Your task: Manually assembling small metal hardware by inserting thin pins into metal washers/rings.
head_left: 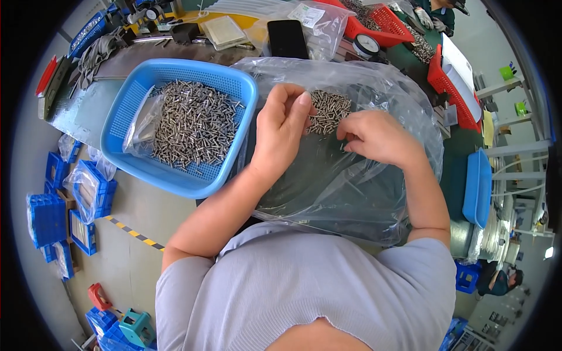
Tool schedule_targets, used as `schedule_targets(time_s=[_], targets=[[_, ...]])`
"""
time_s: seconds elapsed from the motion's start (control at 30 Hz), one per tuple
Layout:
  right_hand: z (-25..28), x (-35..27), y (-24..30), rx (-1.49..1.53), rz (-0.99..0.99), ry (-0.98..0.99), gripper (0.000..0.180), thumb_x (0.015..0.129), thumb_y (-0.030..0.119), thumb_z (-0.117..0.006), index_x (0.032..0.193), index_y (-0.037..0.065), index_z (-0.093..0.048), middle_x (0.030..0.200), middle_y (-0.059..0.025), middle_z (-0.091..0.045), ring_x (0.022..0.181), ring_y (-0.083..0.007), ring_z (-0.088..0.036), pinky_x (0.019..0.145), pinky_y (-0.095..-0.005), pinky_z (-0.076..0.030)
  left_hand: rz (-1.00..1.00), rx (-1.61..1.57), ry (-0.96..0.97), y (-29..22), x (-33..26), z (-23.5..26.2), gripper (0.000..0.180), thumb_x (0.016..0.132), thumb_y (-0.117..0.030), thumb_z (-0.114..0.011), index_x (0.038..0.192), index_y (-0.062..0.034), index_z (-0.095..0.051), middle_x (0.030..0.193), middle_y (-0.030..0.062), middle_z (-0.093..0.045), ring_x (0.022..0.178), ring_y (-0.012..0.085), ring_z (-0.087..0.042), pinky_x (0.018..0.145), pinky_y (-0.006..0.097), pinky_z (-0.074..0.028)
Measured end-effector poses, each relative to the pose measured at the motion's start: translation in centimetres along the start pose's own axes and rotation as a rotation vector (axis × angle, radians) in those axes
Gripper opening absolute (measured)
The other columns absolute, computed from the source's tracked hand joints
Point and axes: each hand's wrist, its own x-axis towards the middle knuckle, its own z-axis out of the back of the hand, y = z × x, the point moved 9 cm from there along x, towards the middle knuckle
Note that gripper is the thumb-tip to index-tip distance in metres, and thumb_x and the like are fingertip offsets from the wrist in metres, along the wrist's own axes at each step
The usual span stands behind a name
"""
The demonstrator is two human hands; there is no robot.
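A loose pile of small metal pins [329,110] lies on a large clear plastic bag [328,193] spread over the dark green worktop. At the pile's left edge is my left hand [281,126], its fingers curled in and the thumb pressed toward the index finger; whatever they hold is hidden. My right hand [377,136] reaches in from the right, fingertips bent together at the pile's lower right edge. Anything in that pinch is too small to name. Beside my left forearm stands a blue plastic basket [119,137] with many similar pins and a crumpled clear bag [145,126].
Behind the bag lie a black phone [287,40] and a round dial gauge [366,44]. Red baskets [389,29] with metal parts stand at the back right, where a co-worker's gloved hands [430,20] show. Another blue basket [477,187] sits at the right edge.
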Motion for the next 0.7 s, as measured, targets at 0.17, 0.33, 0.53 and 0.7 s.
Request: schedule_targets(time_s=[0.17,0.33,0.53,0.7], targets=[[-1.3,-0.2,1.0,-0.006,0.139,-0.055,0.012,0.07,0.008,-0.065,0.081,0.004,-0.062,0.082,-0.0103,-0.063,0.081,-0.0317,-0.061,0.069,-0.0404,-0.049,0.1,-0.144,0.027,0.9,0.4,0.0,0.015,0.096,-0.017,-0.052,0.102,-0.003,-0.052,0.083,0.0051,-0.061,0.067,0.0073,-0.053,0.059,0.021,-0.045],[-1.3,-0.1,1.6,-0.129,0.132,-0.138,0.006,0.07,0.007,-0.064,0.075,0.004,-0.061,0.077,-0.0117,-0.061,0.078,-0.0321,-0.061,0.068,-0.0412,-0.049,0.34,-0.409,0.169,2.5,-0.3,-1.3,0.014,0.094,-0.017,-0.055,0.101,-0.0044,-0.054,0.083,0.0072,-0.063,0.066,0.0096,-0.056,0.058,0.022,-0.046],[1.4,-0.1,1.6,0.256,0.231,-0.351,0.006,0.077,0.007,-0.062,0.081,0.004,-0.059,0.072,-0.009,-0.059,0.071,-0.0246,-0.061,0.065,-0.0354,-0.048,0.475,-0.674,0.293,3.8,-1.1,-2.5,0.018,0.096,-0.021,-0.051,0.101,-0.0044,-0.056,0.079,0.0088,-0.06,0.059,0.0127,-0.05,0.053,0.025,-0.042],[-0.1,0.2,-1.6,1.105,0.102,-0.379,0.006,0.086,0.006,-0.062,0.091,0.003,-0.061,0.08,0.0014,-0.055,0.078,-0.0054,-0.052,0.068,-0.0222,-0.043,0.618,-0.694,0.346,3.9,-1.9,-3.6,0.019,0.097,-0.023,-0.049,0.097,-0.0048,-0.052,0.076,0.0089,-0.06,0.056,0.0115,-0.048,0.049,0.024,-0.037]])
